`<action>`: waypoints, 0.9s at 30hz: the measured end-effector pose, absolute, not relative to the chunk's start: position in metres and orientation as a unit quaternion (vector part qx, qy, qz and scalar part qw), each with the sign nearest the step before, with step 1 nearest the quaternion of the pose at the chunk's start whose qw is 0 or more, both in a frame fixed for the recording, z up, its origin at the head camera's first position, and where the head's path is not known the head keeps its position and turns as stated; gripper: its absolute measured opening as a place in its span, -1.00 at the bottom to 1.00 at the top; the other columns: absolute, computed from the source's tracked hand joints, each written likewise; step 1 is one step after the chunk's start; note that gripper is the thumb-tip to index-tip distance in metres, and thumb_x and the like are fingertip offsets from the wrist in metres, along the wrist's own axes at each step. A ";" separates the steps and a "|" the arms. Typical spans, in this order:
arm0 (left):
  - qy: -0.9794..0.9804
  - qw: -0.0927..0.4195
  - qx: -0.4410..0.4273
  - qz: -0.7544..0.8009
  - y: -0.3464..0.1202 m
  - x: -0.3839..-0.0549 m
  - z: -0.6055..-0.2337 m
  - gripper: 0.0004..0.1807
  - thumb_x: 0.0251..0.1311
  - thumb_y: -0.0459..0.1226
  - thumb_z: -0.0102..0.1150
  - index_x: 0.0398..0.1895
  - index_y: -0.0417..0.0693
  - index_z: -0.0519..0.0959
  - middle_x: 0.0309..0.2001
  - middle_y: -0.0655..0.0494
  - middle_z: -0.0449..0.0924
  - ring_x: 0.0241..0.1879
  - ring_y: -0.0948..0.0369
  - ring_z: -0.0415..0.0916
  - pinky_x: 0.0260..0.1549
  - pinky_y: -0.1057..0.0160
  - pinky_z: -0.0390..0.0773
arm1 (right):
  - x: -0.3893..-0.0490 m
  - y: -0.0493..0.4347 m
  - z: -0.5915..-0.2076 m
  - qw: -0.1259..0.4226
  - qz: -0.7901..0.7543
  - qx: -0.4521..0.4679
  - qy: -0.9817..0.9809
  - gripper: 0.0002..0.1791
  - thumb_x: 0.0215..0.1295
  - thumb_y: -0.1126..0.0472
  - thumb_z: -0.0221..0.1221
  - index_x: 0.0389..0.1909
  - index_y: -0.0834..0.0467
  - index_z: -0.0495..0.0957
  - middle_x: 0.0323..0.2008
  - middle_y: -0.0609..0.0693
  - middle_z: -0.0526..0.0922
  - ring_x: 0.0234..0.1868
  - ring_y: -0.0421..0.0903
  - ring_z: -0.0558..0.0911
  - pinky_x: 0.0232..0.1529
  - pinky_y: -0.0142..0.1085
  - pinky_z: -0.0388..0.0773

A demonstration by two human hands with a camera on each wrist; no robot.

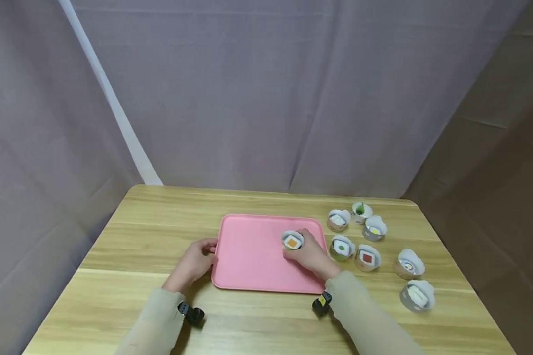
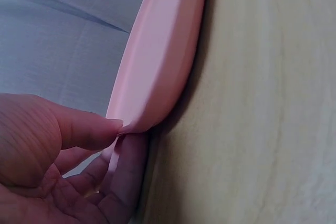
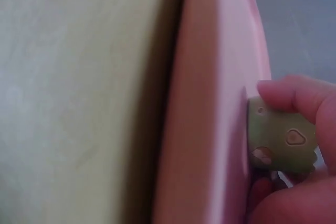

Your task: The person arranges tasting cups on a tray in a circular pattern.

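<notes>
A pink tray (image 1: 253,256) lies on the wooden table. At its left edge my left hand (image 1: 193,262) pinches the rim, thumb (image 2: 100,129) on top and fingers underneath, as the left wrist view shows. My right hand (image 1: 312,254) grips a small paper cup (image 1: 286,235) over the right half of the tray. Inside the cup sits a white square piece with an orange centre. Seen from the right wrist, the cup's green patterned side (image 3: 278,140) is between thumb and fingers, its base close against the tray surface.
Right of the tray stand several similar cups, among them one with a green-dotted piece (image 1: 341,248), one with a red-centred piece (image 1: 367,258) and one with something green (image 1: 361,211). Two more cups (image 1: 409,265) (image 1: 417,296) stand farther right. Grey curtains (image 1: 231,98) surround the table.
</notes>
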State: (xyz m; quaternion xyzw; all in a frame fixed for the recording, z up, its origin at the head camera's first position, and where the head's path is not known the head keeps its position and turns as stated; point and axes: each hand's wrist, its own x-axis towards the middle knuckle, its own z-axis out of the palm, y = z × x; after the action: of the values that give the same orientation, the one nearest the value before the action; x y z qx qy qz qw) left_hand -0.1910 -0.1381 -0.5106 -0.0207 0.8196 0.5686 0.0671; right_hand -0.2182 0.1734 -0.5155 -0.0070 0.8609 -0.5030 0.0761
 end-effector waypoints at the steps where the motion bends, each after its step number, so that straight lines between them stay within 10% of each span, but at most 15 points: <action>1: 0.821 0.067 -0.019 0.566 -0.137 -0.190 -0.511 -0.49 0.04 -0.64 0.03 0.15 -0.37 0.48 -0.22 -0.16 0.54 -0.32 0.10 0.47 -0.46 0.31 0.51 | -0.217 0.175 -0.515 0.081 -0.510 -0.005 0.856 -0.34 0.01 0.29 0.42 0.12 0.25 0.32 -0.01 0.10 0.49 0.02 0.01 0.49 0.12 -0.08 0.40; 27: 0.815 0.082 -0.028 0.573 -0.141 -0.194 -0.515 -0.49 0.13 -0.59 0.07 0.21 -0.26 0.47 -0.17 -0.09 0.52 -0.30 0.12 0.46 -0.40 0.26 0.53 | -0.238 0.136 -0.506 0.039 -0.560 0.047 0.826 -0.26 0.08 0.23 0.40 0.22 0.23 0.22 0.04 0.17 0.44 0.04 0.06 0.49 0.08 -0.09 0.45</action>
State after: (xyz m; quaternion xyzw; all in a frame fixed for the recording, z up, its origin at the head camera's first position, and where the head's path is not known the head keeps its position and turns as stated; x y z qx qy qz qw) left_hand -0.1936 -0.1414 -0.5147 -0.0283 0.8151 0.5728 0.0822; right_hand -0.2381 0.1364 -0.5059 0.0470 0.8261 -0.5602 0.0386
